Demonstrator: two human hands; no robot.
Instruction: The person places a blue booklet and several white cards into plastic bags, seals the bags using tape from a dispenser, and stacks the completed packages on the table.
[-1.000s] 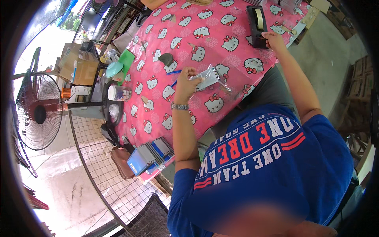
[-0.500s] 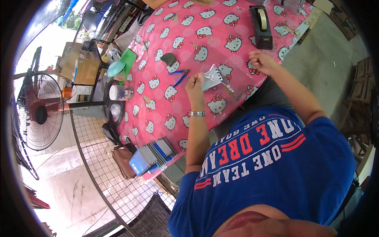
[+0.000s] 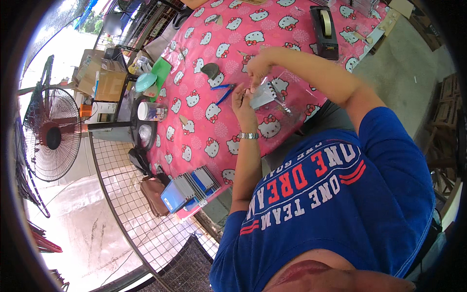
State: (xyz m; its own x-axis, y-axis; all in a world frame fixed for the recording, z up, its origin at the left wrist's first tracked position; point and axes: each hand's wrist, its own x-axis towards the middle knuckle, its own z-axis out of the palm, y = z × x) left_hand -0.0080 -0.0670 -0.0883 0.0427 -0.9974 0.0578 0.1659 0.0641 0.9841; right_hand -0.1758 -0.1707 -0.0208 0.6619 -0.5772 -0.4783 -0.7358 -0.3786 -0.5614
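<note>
Fan [image 3: 52,138] far left, off the table. White-lidded jar [image 3: 152,111] next, then stacked spiral notebooks [image 3: 179,191] at the table edge. Blue-handled pliers [image 3: 224,96] lie on pink tablecloth [image 3: 199,134], just left of the hands. Left hand [image 3: 244,103]: thumb and fingers drawn together, pinching the left end of clear plastic sleeve [image 3: 291,100]. Right hand [image 3: 260,66] reaches across, fingers bunched narrow and pointing down at same end; cannot tell if it grips anything. Small notebook [image 3: 263,96] lies inside the sleeve, spiral edge right. Tape dispenser [image 3: 331,50] farther right, untouched. Step looks like closing the sleeve's left end, maybe with tape; next move seems to call for left steady, right fingertips pressing flat.
</note>
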